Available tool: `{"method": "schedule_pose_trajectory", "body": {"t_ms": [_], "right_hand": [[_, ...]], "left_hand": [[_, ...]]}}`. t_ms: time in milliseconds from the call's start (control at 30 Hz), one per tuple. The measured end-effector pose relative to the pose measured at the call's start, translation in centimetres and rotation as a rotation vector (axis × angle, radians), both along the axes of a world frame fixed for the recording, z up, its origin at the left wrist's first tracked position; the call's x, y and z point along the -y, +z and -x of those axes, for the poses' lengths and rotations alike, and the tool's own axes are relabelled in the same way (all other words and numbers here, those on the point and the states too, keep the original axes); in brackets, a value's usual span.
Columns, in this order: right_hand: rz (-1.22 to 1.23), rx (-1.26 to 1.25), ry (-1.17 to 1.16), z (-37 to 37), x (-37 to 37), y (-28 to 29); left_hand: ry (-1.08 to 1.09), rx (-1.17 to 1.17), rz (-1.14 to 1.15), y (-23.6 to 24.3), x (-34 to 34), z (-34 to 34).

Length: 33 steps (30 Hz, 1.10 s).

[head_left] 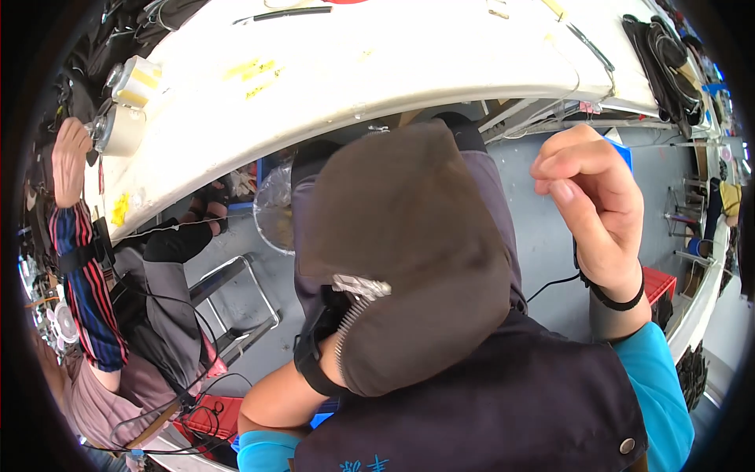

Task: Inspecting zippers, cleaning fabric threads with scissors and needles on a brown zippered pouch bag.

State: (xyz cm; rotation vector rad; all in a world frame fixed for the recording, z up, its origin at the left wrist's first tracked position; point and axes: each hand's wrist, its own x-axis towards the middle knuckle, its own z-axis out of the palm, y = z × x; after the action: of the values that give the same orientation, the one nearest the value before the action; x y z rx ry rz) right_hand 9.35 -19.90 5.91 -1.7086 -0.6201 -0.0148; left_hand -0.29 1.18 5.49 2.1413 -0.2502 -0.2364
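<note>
A dark brown fabric piece (401,204), shaped like a pouch or cover, is held up over my lap. Along its lower left edge runs an open zipper (344,334) with a silver metal slider and pull (362,287). My left hand is hidden behind or inside the fabric; only the forearm and dark-banded wrist (318,366) show. My right hand (590,197) is raised to the right of the fabric, apart from it, fingers curled and thumb near the index finger; anything between them is too small to make out.
A white worktable (393,55) curves ahead, with cylindrical containers (122,130) at left and dark fabric (661,63) at right. A co-worker's hand (71,157) touches a container. A step stool (236,299), cables, red crates (657,287) and a clear bag (271,204) sit lower.
</note>
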Motion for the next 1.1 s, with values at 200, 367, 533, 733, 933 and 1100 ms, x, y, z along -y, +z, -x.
{"method": "schedule_pose_trajectory", "body": {"t_ms": [200,367,533,733,933,1100], "right_hand": [[0.118,0.032,0.364,0.0,0.4,1.1],[0.152,0.088,0.532,0.0,-1.1,1.5],[0.098,0.039,0.706,-0.3,-2.1,1.1],[0.072,0.139,0.799,0.5,-4.1,1.3],[0.318,0.404,0.944,0.4,-5.4,2.0],[0.073,0.245,0.749,1.0,-5.4,-0.1]], "left_hand": [[-0.212,-0.216,0.222,-1.3,-0.1,1.3],[-0.391,-0.374,0.403,-1.8,-1.2,3.8],[-0.492,-0.358,0.448,-1.7,-2.0,4.3],[-0.487,-0.438,0.437,-3.8,-1.7,6.4],[-0.445,-0.372,0.445,-4.2,-1.2,6.5],[-0.511,-0.35,0.467,-3.3,-2.2,5.3]]}}
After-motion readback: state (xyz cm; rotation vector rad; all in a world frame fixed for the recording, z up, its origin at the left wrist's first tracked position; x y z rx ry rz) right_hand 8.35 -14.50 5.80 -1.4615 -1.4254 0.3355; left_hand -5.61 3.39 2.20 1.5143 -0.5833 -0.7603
